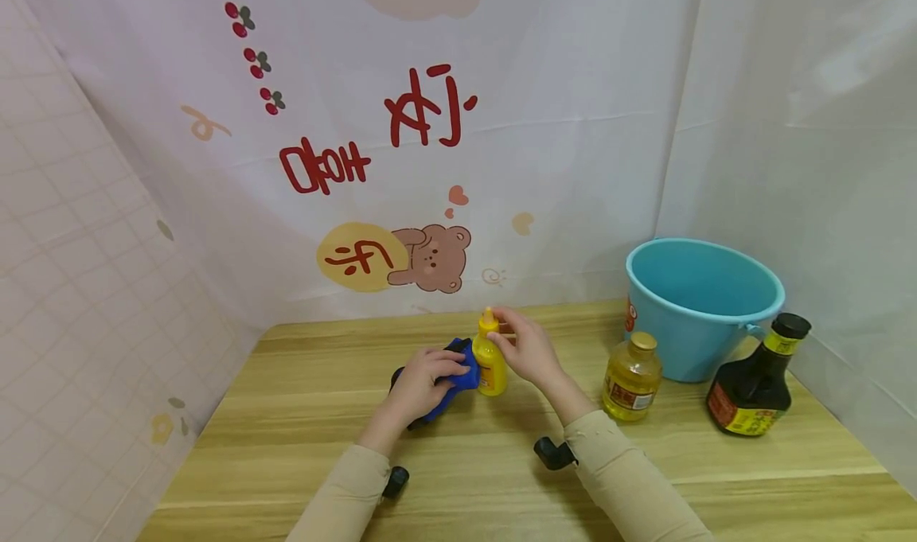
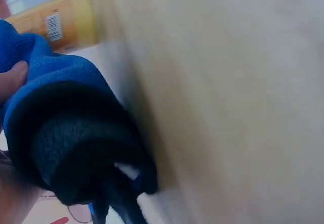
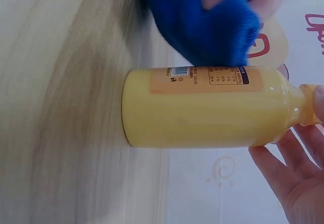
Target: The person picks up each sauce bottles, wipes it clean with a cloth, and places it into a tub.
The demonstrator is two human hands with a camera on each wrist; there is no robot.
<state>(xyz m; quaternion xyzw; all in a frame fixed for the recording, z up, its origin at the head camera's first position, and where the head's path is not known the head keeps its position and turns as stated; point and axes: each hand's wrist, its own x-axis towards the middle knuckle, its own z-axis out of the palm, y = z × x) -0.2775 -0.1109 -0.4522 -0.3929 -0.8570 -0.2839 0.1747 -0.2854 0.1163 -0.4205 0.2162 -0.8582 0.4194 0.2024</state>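
A yellow squeeze bottle [image 1: 490,367] with a pointed nozzle cap stands upright on the table near the back wall. My right hand [image 1: 528,346] holds it by the cap and neck; in the right wrist view the thumb and fingers [image 3: 291,158] are round its top. My left hand [image 1: 423,379] grips a blue cloth [image 1: 467,371] with black parts and presses it to the bottle's left side. In the left wrist view the cloth [image 2: 66,69] bunches under the thumb, next to the bottle's barcode label [image 2: 54,27].
To the right stand an oil bottle [image 1: 632,379] with a gold cap, a dark sauce bottle [image 1: 748,387] and a light blue bucket [image 1: 691,319]. A white printed curtain [image 1: 559,168] hangs behind the wooden table [image 1: 301,430].
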